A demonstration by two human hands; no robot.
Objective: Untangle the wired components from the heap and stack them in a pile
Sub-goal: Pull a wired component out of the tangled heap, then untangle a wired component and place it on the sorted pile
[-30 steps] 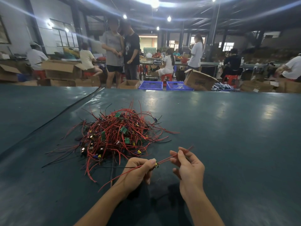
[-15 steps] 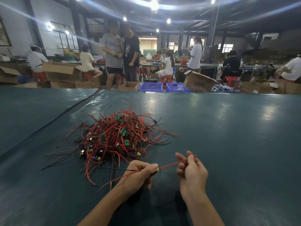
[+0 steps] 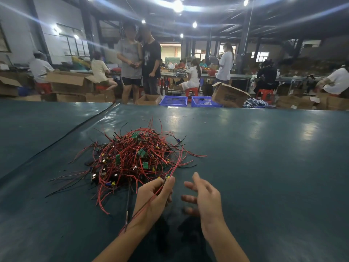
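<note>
A tangled heap of red and black wires with small green circuit boards [image 3: 132, 159] lies on the dark teal table [image 3: 255, 167], left of centre. My left hand [image 3: 154, 199] pinches one wired component [image 3: 167, 177] at the heap's near edge; its red wires run up toward the heap and back across my palm and wrist. To the right of it my right hand [image 3: 204, 193] hovers with fingers spread and holds nothing, slightly blurred.
A seam [image 3: 56, 142] runs diagonally across the table on the left. Beyond the far edge stand cardboard boxes [image 3: 228, 95], blue crates [image 3: 173, 101] and several people, standing or seated at other benches.
My right hand has let go of the red wire and opened. The left hand has lifted its component toward the heap, and the wire now swings up to the pile.
</note>
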